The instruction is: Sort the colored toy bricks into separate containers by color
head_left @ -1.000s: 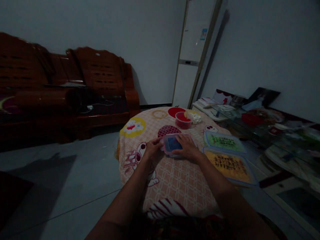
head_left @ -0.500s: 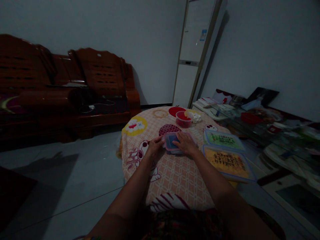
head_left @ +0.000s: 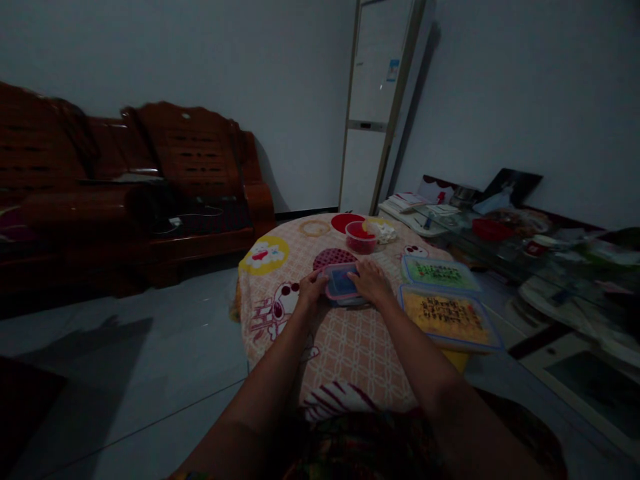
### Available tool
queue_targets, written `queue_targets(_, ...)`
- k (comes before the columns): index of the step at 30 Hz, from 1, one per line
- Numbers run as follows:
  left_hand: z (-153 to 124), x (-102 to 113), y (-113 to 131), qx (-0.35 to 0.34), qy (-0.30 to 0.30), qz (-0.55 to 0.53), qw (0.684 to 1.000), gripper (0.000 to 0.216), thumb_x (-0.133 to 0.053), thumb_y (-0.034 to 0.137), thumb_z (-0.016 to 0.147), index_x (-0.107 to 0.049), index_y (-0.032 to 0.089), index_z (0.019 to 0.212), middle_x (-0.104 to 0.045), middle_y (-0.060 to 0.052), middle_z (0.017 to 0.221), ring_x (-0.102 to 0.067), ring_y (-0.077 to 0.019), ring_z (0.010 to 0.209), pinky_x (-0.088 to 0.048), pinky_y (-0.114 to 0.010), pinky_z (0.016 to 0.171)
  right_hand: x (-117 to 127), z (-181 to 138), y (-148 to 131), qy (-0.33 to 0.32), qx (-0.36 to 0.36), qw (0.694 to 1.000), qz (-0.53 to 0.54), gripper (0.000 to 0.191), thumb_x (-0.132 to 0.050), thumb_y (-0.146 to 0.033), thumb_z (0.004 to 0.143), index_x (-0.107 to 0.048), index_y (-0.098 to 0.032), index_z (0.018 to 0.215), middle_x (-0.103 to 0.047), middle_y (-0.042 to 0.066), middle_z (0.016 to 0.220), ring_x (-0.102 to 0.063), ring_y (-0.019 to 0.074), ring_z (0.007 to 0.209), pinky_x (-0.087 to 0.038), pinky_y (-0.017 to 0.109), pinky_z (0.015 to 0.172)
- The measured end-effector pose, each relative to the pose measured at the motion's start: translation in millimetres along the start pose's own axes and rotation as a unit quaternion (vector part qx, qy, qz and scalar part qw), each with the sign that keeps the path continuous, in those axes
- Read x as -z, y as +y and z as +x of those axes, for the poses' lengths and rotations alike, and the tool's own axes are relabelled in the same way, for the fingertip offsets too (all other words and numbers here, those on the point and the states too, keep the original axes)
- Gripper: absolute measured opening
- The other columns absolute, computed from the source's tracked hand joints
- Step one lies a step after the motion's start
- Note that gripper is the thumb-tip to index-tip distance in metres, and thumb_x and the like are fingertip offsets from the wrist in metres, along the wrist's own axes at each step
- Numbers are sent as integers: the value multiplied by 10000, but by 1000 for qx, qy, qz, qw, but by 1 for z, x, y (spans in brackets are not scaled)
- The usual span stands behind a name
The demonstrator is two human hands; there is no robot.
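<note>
A small clear box with a pink-rimmed lid and blue contents (head_left: 340, 283) sits on a round table under a patterned cloth (head_left: 345, 347). My left hand (head_left: 311, 291) grips the box's left edge, fingers curled against it. My right hand (head_left: 371, 283) lies over the box's right side, fingers pressed down on the lid. Both forearms reach forward from the bottom of the view.
Right of the box lie a green-filled lidded box (head_left: 439, 273) and a yellow-filled one (head_left: 447, 317). A small red tub (head_left: 361, 237) stands at the table's far edge. A wooden sofa (head_left: 130, 193) is on the left, a tall white unit (head_left: 373, 107) behind, a cluttered glass table (head_left: 525, 253) on the right.
The view has shifted a little. My hands stay on the small box; the right hand has slid from over the lid toward its right edge.
</note>
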State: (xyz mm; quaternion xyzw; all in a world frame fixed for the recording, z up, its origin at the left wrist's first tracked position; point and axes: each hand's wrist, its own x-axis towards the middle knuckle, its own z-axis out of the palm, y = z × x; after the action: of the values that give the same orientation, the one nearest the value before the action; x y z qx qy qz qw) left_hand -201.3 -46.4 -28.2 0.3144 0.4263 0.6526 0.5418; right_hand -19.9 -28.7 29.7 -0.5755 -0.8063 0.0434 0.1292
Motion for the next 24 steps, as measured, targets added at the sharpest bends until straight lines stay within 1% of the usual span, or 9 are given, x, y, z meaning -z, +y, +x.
queue_targets(3,0,-1,-2,1,26,-6,1000,583,-805,281,568,-703,117,1118,-760,-88,840,-706,-221,721,-586,-352,687,-2,3,-2,9,-60,998,27,629,-347,-518,995,-444,-110,1464,-371,230,1567,-299,374,1466,-235,562,1159)
queue_targets(8,-1,3,-2,9,6,-12,1000,533,-789,289,575,-703,107,1068,-753,-97,835,-692,-212,694,-577,-366,702,-2,3,-7,58,-97,993,39,627,-364,-529,982,-518,-90,1403,-508,268,1427,-472,391,1321,-358,508,1082)
queue_targets(10,3,5,5,-8,11,42,999,510,-772,278,591,-706,109,1067,-751,-105,847,-700,-246,758,-573,-399,742,2,1,-10,50,-98,994,20,622,-358,-522,986,-553,-66,1362,-537,278,1375,-509,382,1272,-378,472,1062)
queue_targets(12,10,3,17,-76,19,155,985,502,-757,200,578,-719,129,1074,-755,-118,948,-691,-300,928,-551,-437,856,6,-3,-12,45,-98,994,5,635,-336,-511,992,-552,-39,1358,-533,290,1367,-509,385,1262,-376,468,1057)
queue_targets(14,20,-5,30,-175,4,286,942,549,-727,90,544,-734,160,1088,-730,-128,1132,-615,-340,1150,-470,-451,1023,9,-5,-14,50,-97,994,-1,643,-315,-497,998,-536,-25,1373,-523,295,1378,-495,389,1271,-371,473,1054)
queue_targets(16,28,-20,38,-232,-49,386,892,544,-681,37,563,-745,167,1087,-685,-141,1255,-539,-351,1268,-366,-451,1129,8,-6,-15,58,-98,994,-2,631,-301,-484,1003,-539,-32,1373,-525,286,1381,-485,377,1280,-364,465,1058)
queue_targets(18,34,-35,39,-227,-102,466,849,439,-651,40,627,-759,149,1038,-683,-169,1241,-543,-365,1259,-331,-472,1141,6,-6,-16,65,-100,993,-2,606,-292,-469,1011,-561,-47,1353,-531,270,1380,-478,351,1292,-353,442,1071)
queue_targets(21,37,-50,33,-220,-140,552,792,257,-624,124,763,-765,140,978,-692,-190,1186,-577,-374,1196,-350,-491,1102,3,-7,-16,73,-99,992,-5,588,-280,-473,1022,-609,-69,1294,-566,249,1343,-476,323,1296,-334,419,1099)
queue_targets(24,38,-51,30,-236,-164,593,752,233,-595,215,854,-755,149,1010,-684,-183,1195,-592,-341,1165,-381,-448,1068,4,-10,-10,67,-11,998,8,564,-304,-512,1020,-617,-126,1287,-597,195,1335,-465,302,1322,-290,437,1151)
